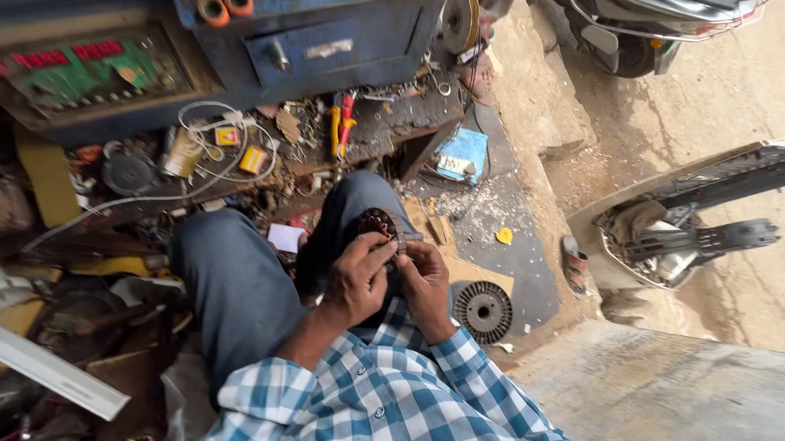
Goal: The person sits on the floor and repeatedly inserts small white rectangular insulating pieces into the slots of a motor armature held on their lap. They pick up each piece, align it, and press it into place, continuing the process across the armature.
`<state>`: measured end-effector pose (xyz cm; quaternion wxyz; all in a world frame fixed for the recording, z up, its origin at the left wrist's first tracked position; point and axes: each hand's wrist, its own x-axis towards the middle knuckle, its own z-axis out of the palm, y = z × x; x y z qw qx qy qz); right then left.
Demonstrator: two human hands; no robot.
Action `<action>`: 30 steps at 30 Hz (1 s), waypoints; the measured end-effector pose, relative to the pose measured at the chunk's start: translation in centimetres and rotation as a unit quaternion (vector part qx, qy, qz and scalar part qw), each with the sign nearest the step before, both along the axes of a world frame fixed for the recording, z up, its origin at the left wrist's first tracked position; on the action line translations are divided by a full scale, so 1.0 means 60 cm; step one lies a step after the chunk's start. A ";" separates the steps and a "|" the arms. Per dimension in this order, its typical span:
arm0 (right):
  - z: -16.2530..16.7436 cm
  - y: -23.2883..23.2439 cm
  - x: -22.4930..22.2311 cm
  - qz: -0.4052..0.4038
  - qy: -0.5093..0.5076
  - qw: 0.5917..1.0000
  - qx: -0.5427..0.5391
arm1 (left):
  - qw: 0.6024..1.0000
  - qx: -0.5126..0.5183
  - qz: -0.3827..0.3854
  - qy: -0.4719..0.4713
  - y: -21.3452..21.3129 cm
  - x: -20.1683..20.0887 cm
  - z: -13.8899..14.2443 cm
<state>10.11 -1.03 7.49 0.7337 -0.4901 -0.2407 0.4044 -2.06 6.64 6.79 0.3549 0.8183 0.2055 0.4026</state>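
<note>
Fingers: both sets curl in closely around a small round motor stator (380, 223), pinching its near edge; little gap shows between them.
Left hand (355, 281): grips the stator from the left, thumb and fingertips pressed onto its rim.
Right hand (424, 275): closes on the stator's right side, fingers bent tight against it.
Stator position: held over the person's raised knee (358, 197), mid-scene, just far of both hands.
Stator facing: its ringed, copper-wound face tilts up toward the camera; as a disc, no long axis can be told.
Second stator (483, 310): lies flat on the floor, just right of the right hand.
Far left: cluttered blue workbench (348, 33), with red-and-yellow pliers (341, 126) beneath.
</note>
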 end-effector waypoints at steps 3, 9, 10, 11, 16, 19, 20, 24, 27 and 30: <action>-0.010 0.002 0.001 -0.006 0.038 0.999 0.018 | 1.000 0.023 0.012 0.006 -0.008 0.008 -0.003; -0.003 -0.002 0.013 -0.010 -0.011 0.998 -0.058 | 1.000 -0.015 -0.016 0.020 0.012 0.012 0.010; -0.001 -0.008 0.014 -0.001 -0.013 0.998 -0.062 | 0.999 -0.024 -0.019 0.014 0.012 0.011 0.013; 0.000 -0.014 0.013 0.007 -0.011 0.998 -0.068 | 0.999 -0.037 -0.024 0.011 0.007 0.008 0.015; -0.017 -0.047 0.027 0.035 0.035 0.997 -0.063 | 1.000 -0.016 -0.013 -0.007 -0.032 0.004 0.006; -0.029 -0.057 0.038 0.002 0.058 0.994 -0.091 | 1.000 -0.010 -0.023 0.008 -0.040 0.009 -0.003; -0.029 -0.056 0.043 -0.012 0.067 0.993 -0.099 | 1.000 -0.003 -0.022 0.016 -0.040 0.010 -0.003; -0.029 -0.067 0.053 0.003 0.164 0.985 -0.050 | 0.999 0.017 0.001 0.035 -0.041 0.004 0.009; -0.026 -0.076 0.052 0.053 0.207 0.977 -0.015 | 0.999 0.030 0.019 0.027 -0.049 -0.006 0.031; -0.021 -0.080 0.046 0.088 0.213 0.973 0.011 | 0.998 0.056 0.028 0.008 -0.059 -0.010 0.055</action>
